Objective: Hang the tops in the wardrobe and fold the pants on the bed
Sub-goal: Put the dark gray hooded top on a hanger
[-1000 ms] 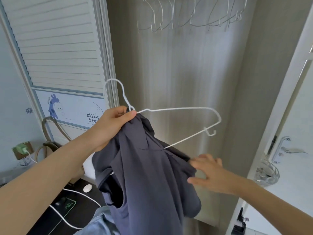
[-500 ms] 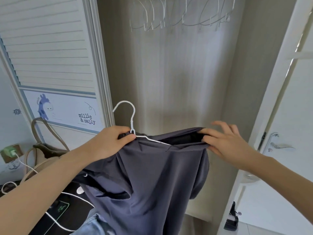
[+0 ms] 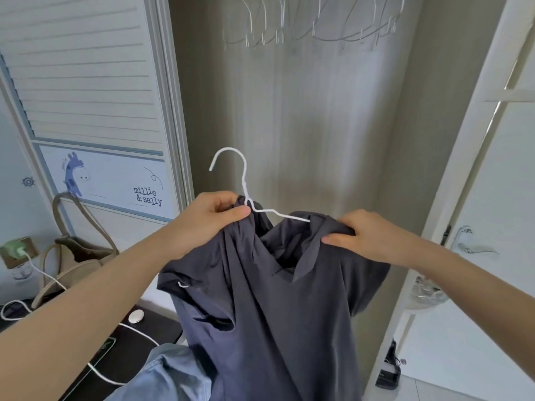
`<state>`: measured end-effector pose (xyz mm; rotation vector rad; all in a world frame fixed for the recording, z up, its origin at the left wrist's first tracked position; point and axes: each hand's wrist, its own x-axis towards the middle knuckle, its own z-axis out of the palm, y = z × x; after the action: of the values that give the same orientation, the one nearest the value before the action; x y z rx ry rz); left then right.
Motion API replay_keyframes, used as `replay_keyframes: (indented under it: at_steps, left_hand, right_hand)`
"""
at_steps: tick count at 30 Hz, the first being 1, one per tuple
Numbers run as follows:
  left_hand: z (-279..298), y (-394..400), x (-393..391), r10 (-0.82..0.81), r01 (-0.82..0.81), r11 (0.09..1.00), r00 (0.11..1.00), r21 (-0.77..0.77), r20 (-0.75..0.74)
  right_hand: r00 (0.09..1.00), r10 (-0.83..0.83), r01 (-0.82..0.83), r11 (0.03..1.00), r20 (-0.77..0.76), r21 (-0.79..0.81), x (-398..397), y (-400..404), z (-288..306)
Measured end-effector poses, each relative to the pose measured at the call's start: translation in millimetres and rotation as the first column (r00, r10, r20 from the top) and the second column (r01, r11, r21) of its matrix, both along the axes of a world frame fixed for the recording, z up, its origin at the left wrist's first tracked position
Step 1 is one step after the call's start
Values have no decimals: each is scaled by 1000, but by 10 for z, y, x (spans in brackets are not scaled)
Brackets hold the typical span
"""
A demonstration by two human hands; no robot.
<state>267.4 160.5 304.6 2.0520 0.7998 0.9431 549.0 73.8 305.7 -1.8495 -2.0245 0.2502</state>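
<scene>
A dark grey top (image 3: 269, 299) hangs in front of me, draped over a white wire hanger (image 3: 244, 186) whose hook points up. My left hand (image 3: 208, 218) pinches the top's fabric at the hanger's neck. My right hand (image 3: 362, 235) grips the top's right shoulder over the hanger's arm, which is mostly hidden under the cloth. Behind them stands the open wardrobe (image 3: 289, 117). Light blue denim (image 3: 168, 374) lies below at the bottom edge.
Several bare wire hangers (image 3: 312, 27) hang at the wardrobe's top. A white louvred door (image 3: 86, 82) is on the left, a white door with a handle (image 3: 469, 247) on the right. A beige bag (image 3: 75, 256), a white cable (image 3: 43, 276) and a dark surface (image 3: 127, 342) sit at lower left.
The right arm of the hanger has gone inside the top. My right hand moved up from the fabric's lower side to the right shoulder and closed on it. The top now sits more level.
</scene>
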Motion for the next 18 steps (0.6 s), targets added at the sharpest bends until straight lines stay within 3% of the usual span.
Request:
replay_keyframes:
  at_steps: [3,6,8,12,18]
  left_hand:
    - [-16,51,-36,-37,36,999,999,-24,-32]
    - [-39,181,-279,-49,55,998,980,29,-191]
    - [-70,288,-471,31,-15,998,968,67,-249]
    - [-77,501,-785,173,-173,985,959,20,-226]
    - [-105,557,-1057,25,-78,983,953,-166,-302]
  right_hand:
    - [964,144,-137,989,-223,49,-46,-25,-49]
    - [895,130,-84,988,-426,126,58,-83,-61]
    - [838,123,-66,990,-532,126,166,-113,-86]
    - [868,78,22,980,-490,196,316,-113,-121]
    - [912,53,-5,993,-407,118,475,-127,-74]
